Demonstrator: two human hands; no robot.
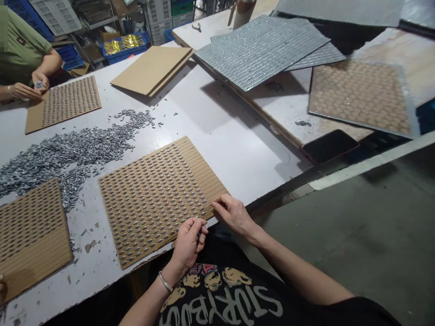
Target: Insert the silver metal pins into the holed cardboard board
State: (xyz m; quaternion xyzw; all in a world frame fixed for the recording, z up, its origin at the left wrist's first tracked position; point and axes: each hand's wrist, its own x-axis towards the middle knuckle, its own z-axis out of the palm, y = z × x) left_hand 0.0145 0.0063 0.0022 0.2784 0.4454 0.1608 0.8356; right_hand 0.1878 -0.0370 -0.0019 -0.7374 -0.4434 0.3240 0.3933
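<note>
In front of me lies a corrugated cardboard board [149, 199], set with rows of small silver oval pieces; its right-hand strip is bare ridges. My left hand [190, 242] is curled closed at the board's near edge, and a few grey pieces show between its fingers. Over the bare strip near the right corner, my right hand [234, 215] has thumb and forefinger pinched together. Whatever is between those fingertips is too small to make out. A long heap of loose silver pieces [81, 149] spreads beyond the board.
A second partly filled board [34, 231] lies at left, with a fingertip at its edge. Across the table, a co-worker's hands [37, 86] are at another board [71, 102]. Cardboard sheets [152, 68], silver ridged sheets [265, 50] and a phone [329, 146] lie further off.
</note>
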